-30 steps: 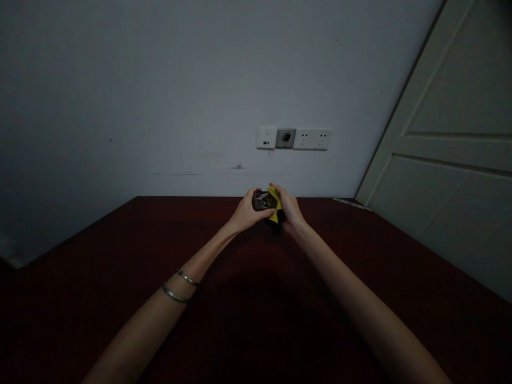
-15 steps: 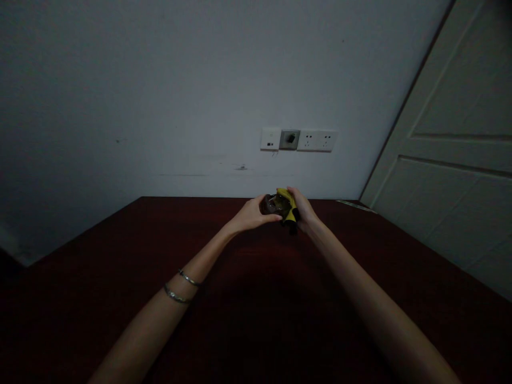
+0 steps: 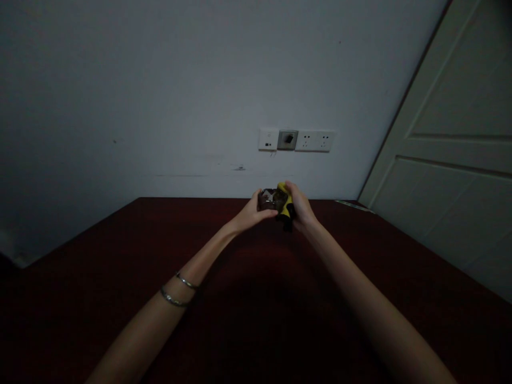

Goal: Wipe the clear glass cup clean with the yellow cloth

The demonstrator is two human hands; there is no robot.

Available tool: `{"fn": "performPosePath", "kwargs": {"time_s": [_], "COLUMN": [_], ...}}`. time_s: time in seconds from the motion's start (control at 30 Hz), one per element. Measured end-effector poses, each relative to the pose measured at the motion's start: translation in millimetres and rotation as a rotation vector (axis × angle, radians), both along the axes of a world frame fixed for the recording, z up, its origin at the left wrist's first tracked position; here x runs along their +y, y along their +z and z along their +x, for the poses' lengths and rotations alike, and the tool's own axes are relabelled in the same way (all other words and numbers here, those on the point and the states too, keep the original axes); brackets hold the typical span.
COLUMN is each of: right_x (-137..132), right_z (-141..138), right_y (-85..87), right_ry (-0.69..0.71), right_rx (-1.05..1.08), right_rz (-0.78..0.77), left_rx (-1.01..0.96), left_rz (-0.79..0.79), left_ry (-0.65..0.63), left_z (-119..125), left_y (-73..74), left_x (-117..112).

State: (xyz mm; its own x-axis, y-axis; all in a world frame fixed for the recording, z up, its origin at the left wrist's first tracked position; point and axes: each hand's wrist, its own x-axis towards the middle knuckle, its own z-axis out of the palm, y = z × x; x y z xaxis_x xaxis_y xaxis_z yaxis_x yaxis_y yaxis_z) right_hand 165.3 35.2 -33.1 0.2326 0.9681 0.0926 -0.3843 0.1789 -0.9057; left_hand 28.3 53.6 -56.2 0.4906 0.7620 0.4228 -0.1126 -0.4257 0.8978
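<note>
Over the counter [image 3: 192, 224], the person's L hand [image 3: 248, 214] pinches a dark dish [image 3: 269, 203], thumb in front; R hand [image 3: 301, 208], curled, holds a yellow-black cloth [image 3: 287, 207] to its right side. Dish is btwn the two, L nearer; long axis, can't tell from here.

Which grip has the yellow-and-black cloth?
The right grip: it holds the yellow-and-black cloth at the dark glass vessel; the left grip holds the vessel bare.

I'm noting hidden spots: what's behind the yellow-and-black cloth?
The wall shows above the yellow-and-black cloth in the right hand; the part of the dark glassy dish it covers is hidden.
</note>
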Motion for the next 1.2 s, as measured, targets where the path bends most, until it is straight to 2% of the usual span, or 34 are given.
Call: {"fn": "performPosePath", "kwargs": {"time_s": [0.07,0.13,0.27,0.4,0.47,0.57,0.67,0.8,0.87,0.97,1.1,1.2], "right_x": [3.1,4.9,5.3,2.6,0.3,-3.0,-5.1,-5.0,-3.9,-2.1,-3.5,-7.0], "right_z": [8.8,14.5,14.5,4.5,-1.7,-9.6,-11.6,-2.6,2.9,5.5,-5.1,-16.7], "right_y": [-0.4,-0.4,0.8,1.9,2.4,3.4,5.7,9.5,9.9,8.5,7.0,7.2], "right_ry": [0.054,0.102,0.084,-0.011,-0.047,-0.029,-0.045,-0.058,-0.034,-0.003,-0.028,-0.046], "right_rx": [0.013,0.011,0.022,0.064,0.074,0.1,0.108,0.078,0.093,0.116,0.142,0.192], "right_rz": [-0.054,-0.081,-0.071,-0.004,0.017,0.066,0.108,0.09,0.053,0.032,0.039,0.058], "left_rx": [0.018,0.006,-0.034,-0.055,-0.065,-0.063,-0.055,-0.002,-0.008,-0.051,-0.106,-0.118], "left_rz": [0.054,0.093,0.051,0.056,0.076,0.086,0.099,0.114,0.151,0.142,0.121,0.121], "left_ry": [-0.088,-0.118,0.01,0.142,0.182,0.203,0.132,-0.086,-0.102,-0.014,0.147,0.194], "left_z": [0.6,2.1,5.6,6.2,5.8,4.3,1.0,-3.0,-1.9,2.9,5.3,1.6], "left_y": [3.0,4.7,5.6,4.7,3.8,4.2,9.8,20.1,21.4,17.5,11.6,10.5], "left_x": [-3.8,-6.6,-9.4,-8.9,-7.5,-6.0,-7.4,-14.0,-16.9,-17.0,-10.1,-5.1]}}
